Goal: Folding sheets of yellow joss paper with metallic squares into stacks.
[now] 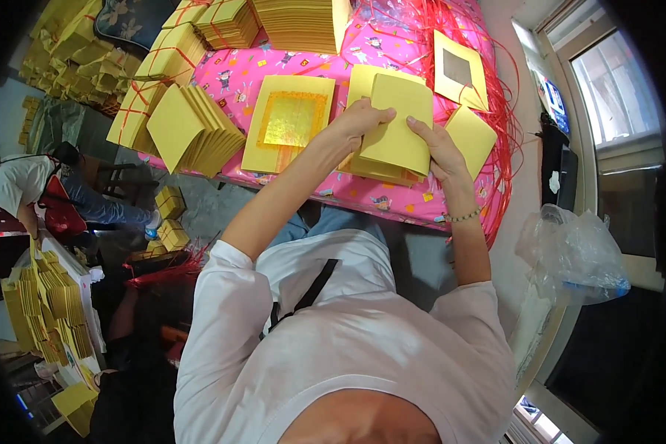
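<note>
My left hand and my right hand grip a folded yellow paper sheet between them. Both thumbs press on its upper face, and the fingers behind it are mostly hidden. Beneath it lie more yellow sheets on the pink patterned tablecloth. To the left of my hands is a yellow paper stack with a shiny gold square on top. A yellow sheet lies just right of my right hand.
Fanned folded papers and bundles tied with red string stand at the left. A sheet with a grey rectangle lies near red plastic strands along the right edge. A person works at far left; a clear plastic bag hangs right.
</note>
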Action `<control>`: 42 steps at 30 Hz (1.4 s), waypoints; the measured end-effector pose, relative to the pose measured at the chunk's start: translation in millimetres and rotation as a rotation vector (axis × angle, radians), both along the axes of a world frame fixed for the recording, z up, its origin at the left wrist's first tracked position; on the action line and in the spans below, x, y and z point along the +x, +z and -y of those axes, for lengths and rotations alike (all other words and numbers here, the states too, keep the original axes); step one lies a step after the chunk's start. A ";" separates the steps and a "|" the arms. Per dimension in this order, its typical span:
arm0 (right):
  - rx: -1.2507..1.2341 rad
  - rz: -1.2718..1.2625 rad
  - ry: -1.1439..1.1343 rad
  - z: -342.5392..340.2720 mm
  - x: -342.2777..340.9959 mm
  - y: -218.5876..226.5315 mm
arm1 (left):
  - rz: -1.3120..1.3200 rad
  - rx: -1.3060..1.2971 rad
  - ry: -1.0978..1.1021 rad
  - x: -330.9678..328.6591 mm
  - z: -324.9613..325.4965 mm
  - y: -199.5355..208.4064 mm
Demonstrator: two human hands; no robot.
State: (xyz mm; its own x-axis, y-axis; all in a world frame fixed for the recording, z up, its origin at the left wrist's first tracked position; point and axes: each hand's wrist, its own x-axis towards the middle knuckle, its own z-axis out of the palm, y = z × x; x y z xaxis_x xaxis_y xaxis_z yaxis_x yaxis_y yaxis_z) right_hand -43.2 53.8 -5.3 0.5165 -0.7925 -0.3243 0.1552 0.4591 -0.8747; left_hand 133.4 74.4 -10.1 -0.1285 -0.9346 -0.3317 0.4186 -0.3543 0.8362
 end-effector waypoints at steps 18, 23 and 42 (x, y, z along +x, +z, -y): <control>-0.381 -0.056 -0.087 -21.5 -2.2 8.5 | 0.345 -0.533 0.255 -18.7 -21.4 -13.8; -0.446 -0.051 -0.087 -34.5 -11.3 17.0 | 0.299 -0.623 0.224 -24.6 -44.3 7.3; -0.576 -0.090 -0.126 -48.3 -11.7 34.0 | 0.182 -0.643 0.269 -31.5 -68.3 24.0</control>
State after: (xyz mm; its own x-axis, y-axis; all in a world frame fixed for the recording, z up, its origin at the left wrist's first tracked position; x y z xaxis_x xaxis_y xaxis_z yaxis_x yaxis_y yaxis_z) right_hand -54.9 102.1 28.7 0.3979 -0.9070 0.1379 0.0911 -0.1105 -0.9897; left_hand 101.8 142.7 13.9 0.1383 -0.9438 0.3002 0.2566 0.3269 0.9096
